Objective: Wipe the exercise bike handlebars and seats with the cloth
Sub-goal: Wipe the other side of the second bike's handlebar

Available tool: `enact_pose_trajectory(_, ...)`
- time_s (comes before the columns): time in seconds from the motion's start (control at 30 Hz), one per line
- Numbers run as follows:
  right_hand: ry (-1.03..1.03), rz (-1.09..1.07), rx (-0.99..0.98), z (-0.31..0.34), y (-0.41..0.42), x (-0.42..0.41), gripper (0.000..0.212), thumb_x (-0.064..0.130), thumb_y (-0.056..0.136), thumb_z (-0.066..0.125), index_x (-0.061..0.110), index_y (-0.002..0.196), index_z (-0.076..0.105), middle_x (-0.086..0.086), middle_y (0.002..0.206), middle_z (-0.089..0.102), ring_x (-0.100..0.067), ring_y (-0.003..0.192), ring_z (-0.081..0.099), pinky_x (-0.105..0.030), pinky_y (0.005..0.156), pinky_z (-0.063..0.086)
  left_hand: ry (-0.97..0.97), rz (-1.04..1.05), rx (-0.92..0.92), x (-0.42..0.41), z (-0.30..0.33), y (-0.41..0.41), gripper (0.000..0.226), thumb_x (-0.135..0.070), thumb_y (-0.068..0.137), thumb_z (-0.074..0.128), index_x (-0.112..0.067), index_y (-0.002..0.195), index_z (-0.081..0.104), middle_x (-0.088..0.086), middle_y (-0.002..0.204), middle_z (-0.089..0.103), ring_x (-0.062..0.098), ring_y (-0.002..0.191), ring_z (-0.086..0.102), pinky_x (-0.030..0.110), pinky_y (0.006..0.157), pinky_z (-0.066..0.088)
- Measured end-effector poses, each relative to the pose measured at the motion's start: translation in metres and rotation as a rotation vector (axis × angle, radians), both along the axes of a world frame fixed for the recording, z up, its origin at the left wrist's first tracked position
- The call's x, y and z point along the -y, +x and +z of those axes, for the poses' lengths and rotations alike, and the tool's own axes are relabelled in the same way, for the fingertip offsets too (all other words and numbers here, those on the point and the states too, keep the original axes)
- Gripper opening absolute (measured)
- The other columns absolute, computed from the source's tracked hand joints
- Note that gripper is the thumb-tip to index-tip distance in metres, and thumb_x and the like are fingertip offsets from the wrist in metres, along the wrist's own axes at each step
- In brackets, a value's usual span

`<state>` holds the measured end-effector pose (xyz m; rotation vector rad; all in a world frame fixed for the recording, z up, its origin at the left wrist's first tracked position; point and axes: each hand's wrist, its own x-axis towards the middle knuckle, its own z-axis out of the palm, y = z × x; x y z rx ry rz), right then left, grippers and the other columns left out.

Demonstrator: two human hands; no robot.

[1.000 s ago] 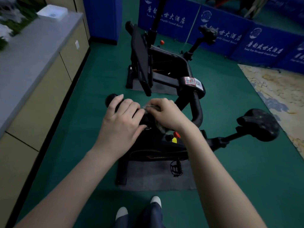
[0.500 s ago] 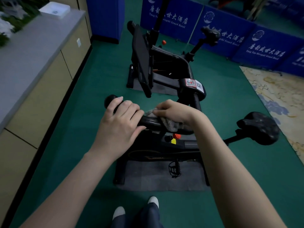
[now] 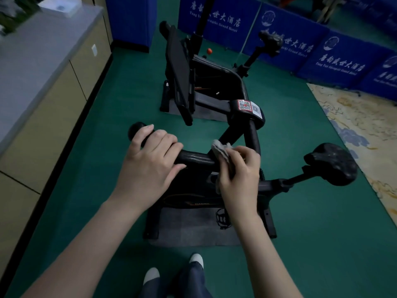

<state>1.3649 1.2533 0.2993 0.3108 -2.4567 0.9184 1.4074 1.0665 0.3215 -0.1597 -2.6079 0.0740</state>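
Centrally, the person's right hand point(image 3: 238, 177) curled its fingers around a crumpled pale grey cloth point(image 3: 221, 150), pinching it against the black padded handlebar point(image 3: 194, 158) of the nearer black exercise bike point(image 3: 206, 190), close to where the bar met the upright stem. Part of the cloth stuck out above the knuckles and another part hung below the palm. The left hand point(image 3: 150, 166) lay just beside it on the same bar, fingers wrapped over the top and thumb stretched toward the cloth, while the bar's rounded black end point(image 3: 135, 131) poked out beyond the fingertips. To the right of both hands, well apart from them, the bike's black saddle point(image 3: 332, 163) stood on its post. A red and white QR sticker point(image 3: 249, 106) sat on the stem collar above the hands. The bike rested on a dark grey floor mat point(image 3: 189, 229) laid over green carpet point(image 3: 300, 211). Farther away a second black exercise bike point(image 3: 204, 72) stood with its own saddle point(image 3: 270, 40) raised. Blue barrier panels with white lettering point(image 3: 279, 39) ran along the back, a grey-topped beige cabinet point(image 3: 43, 67) lined the left side, and a pale patterned rug point(image 3: 361, 130) lay at the right. White shoe tips point(image 3: 151, 274) showed at the bottom edge.
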Motion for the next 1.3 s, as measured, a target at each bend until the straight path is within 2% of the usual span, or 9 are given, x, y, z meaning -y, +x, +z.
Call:
enact_pose_trajectory(0.13,-0.116,-0.163,-0.060,-0.018,0.012,-0.003,0.023,0.005,0.088,0.065,0.005,0.111,0.067,-0.001,0.105,0.041,-0.019,0.094,0.049,-0.014,0.085,0.039,-0.007,-0.003,-0.002,0.001,0.000,0.000,0.036,-0.040,0.081,0.067,-0.014,0.106,0.063,0.002,0.106,0.063,0.022,0.109,0.051,0.036,0.112,0.011)
enact_pose_trajectory(0.27,-0.291,-0.276,-0.085,-0.020,0.019,0.006,0.019,-0.002,0.086,0.065,0.001,0.104,0.069,-0.014,0.101,0.051,-0.005,0.085,0.047,0.001,0.080,0.038,-0.013,0.003,0.001,0.001,0.000,0.000,0.035,-0.040,0.082,0.065,-0.014,0.106,0.063,0.002,0.107,0.062,0.021,0.109,0.049,0.036,0.112,0.010)
enact_pose_trajectory(0.4,-0.315,-0.223,-0.131,-0.019,0.023,0.029,0.020,-0.002,0.084,0.064,0.000,0.103,0.069,-0.009,0.098,0.050,0.001,0.086,0.043,0.001,0.081,0.036,-0.022,0.009,0.010,0.000,0.001,0.000,0.034,-0.040,0.083,0.064,-0.014,0.107,0.062,0.003,0.108,0.062,0.022,0.110,0.048,0.036,0.112,0.010)
enact_pose_trajectory(0.7,-0.439,-0.376,-0.107,-0.025,0.025,0.020,0.021,-0.007,0.085,0.063,-0.004,0.105,0.063,-0.012,0.102,0.045,-0.006,0.089,0.045,0.001,0.084,0.036,-0.031,0.020,0.022,-0.001,0.001,0.001,0.033,-0.040,0.085,0.062,-0.015,0.107,0.061,0.003,0.107,0.060,0.023,0.110,0.048,0.038,0.112,0.011)
enact_pose_trajectory(0.9,-0.752,-0.275,0.166,-0.028,0.059,0.057,0.030,0.012,0.085,0.071,0.027,0.101,0.051,-0.001,0.105,0.057,-0.007,0.097,0.059,-0.019,0.084,0.047,-0.048,0.016,0.045,0.000,0.002,0.002,0.034,-0.040,0.086,0.061,-0.014,0.109,0.061,0.004,0.109,0.060,0.024,0.111,0.049,0.038,0.112,0.010)
enact_pose_trajectory(1.0,-0.906,-0.267,0.413,-0.033,0.078,0.055,0.027,0.016,0.083,0.073,0.032,0.096,0.056,0.006,0.098,0.067,-0.003,0.089,0.064,-0.019,0.079,0.048,-0.041,0.009,0.042,0.000,0.002,0.001,0.034,-0.040,0.086,0.061,-0.015,0.109,0.061,0.003,0.109,0.060,0.024,0.111,0.049,0.038,0.112,0.009)
enact_pose_trajectory(1.1,-0.927,-0.272,0.666,-0.047,0.074,0.058,0.012,0.025,0.080,0.073,0.025,0.090,0.067,0.004,0.089,0.073,-0.007,0.087,0.068,-0.036,0.084,0.055,-0.042,0.004,0.037,0.001,0.002,0.001,0.034,-0.041,0.087,0.060,-0.015,0.109,0.061,0.002,0.109,0.060,0.023,0.111,0.050,0.037,0.112,0.010)
enact_pose_trajectory(1.17,-1.015,-0.234,0.742,-0.044,0.061,0.063,0.022,0.032,0.075,0.071,0.014,0.087,0.071,-0.003,0.086,0.074,-0.019,0.086,0.069,-0.049,0.087,0.055,-0.052,0.002,0.032,0.002,0.002,0.001,0.034,-0.041,0.088,0.059,-0.015,0.109,0.061,0.002,0.109,0.060,0.024,0.111,0.051,0.037,0.112,0.010)
enact_pose_trajectory(1.3,-1.233,-0.090,0.752,-0.027,0.044,0.078,0.022,0.016,0.082,0.068,-0.005,0.087,0.065,-0.014,0.080,0.064,-0.024,0.076,0.058,-0.042,0.073,0.051,-0.069,0.001,0.029,0.003,0.001,0.001,0.034,-0.041,0.088,0.058,-0.014,0.110,0.060,0.002,0.110,0.061,0.023,0.112,0.050,0.037,0.112,0.010)
